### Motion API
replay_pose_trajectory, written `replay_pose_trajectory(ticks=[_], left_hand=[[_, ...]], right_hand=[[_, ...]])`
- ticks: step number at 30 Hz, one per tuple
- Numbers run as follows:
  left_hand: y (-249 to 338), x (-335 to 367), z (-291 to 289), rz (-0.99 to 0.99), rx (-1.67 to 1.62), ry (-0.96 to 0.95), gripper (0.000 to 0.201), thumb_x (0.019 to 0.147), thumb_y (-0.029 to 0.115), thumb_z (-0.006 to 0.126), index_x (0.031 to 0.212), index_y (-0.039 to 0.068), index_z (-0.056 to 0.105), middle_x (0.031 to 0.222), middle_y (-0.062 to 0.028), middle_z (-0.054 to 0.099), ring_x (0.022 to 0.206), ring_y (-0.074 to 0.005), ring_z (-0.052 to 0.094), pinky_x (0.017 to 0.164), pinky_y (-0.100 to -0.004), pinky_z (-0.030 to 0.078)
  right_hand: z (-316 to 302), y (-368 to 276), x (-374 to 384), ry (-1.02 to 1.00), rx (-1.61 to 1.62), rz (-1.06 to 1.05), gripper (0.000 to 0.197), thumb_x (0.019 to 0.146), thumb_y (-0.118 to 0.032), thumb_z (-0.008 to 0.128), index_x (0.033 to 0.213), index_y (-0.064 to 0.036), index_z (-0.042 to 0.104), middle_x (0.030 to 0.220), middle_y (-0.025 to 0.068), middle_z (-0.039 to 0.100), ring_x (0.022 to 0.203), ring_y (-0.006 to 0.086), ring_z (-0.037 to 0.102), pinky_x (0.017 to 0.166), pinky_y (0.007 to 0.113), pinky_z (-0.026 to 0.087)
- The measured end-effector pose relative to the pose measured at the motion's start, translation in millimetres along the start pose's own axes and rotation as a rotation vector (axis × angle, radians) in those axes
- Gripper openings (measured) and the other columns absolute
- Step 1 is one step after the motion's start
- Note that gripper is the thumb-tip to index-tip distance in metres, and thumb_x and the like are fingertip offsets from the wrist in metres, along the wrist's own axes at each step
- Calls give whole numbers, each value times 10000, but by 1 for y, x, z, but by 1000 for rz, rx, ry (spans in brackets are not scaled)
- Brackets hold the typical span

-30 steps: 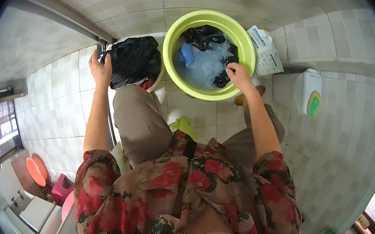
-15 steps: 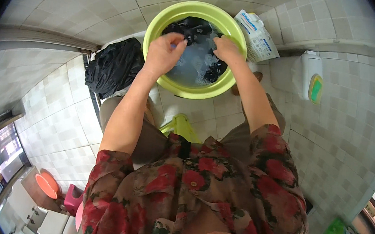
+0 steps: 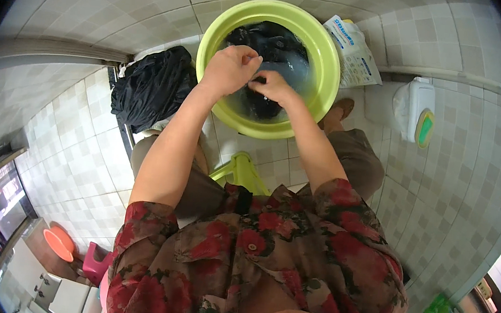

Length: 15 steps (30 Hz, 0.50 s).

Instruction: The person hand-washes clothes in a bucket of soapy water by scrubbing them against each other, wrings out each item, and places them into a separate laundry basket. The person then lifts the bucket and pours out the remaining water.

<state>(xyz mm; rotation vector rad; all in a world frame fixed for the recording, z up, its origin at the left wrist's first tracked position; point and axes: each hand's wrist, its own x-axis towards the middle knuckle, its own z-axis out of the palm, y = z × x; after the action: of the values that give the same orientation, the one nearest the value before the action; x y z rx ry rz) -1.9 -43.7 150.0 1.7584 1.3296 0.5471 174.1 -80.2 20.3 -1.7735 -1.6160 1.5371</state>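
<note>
A yellow-green basin (image 3: 329, 79) holds cloudy, sudsy water with black cloth (image 3: 268, 36) soaking in it. My left hand (image 3: 229, 72) is over the left part of the basin, its fingers curled closed; what lies inside them is hidden. Just to its right, my right hand (image 3: 276, 88) pinches a bit of the black cloth between thumb and fingers, close to the water. The hands nearly meet above the middle of the basin. More of the cloth spreads at the far side and below my right hand.
Left of the basin lies a heap of black fabric (image 3: 154, 88). A white pouch (image 3: 353, 54) leans at its right, near a white container with a green-and-yellow sponge (image 3: 425, 129). A green plastic stool (image 3: 241, 172) is below me; an orange basin (image 3: 59, 243) stands at lower left.
My right hand has moved left and nearer to me, from the basin's right side to beside my left hand. The left hand has shifted slightly right. The black cloth has moved in the water.
</note>
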Motion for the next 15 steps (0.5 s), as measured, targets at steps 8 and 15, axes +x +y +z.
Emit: replay_pose_trajectory(ticks=[8, 15], left_hand=[[-32, 8, 40, -276, -245, 238, 519, 885, 412, 538, 1157, -28, 589, 1076, -243, 626, 978, -360, 612, 841, -375, 478], [10, -4, 34, -467, -1630, -275, 346, 932, 362, 517, 1069, 55, 596, 1002, -103, 643, 865, -236, 651, 769, -373, 558]], right_hand=[[-73, -137, -90, 262, 841, -32, 229, 896, -187, 620, 1033, -6, 654, 957, 49, 656, 850, 110, 611, 778, 241, 485], [-47, -181, -118, 330, 629, -390, 198, 865, -174, 640, 986, -17, 653, 936, 53, 661, 860, 117, 597, 790, 258, 469]])
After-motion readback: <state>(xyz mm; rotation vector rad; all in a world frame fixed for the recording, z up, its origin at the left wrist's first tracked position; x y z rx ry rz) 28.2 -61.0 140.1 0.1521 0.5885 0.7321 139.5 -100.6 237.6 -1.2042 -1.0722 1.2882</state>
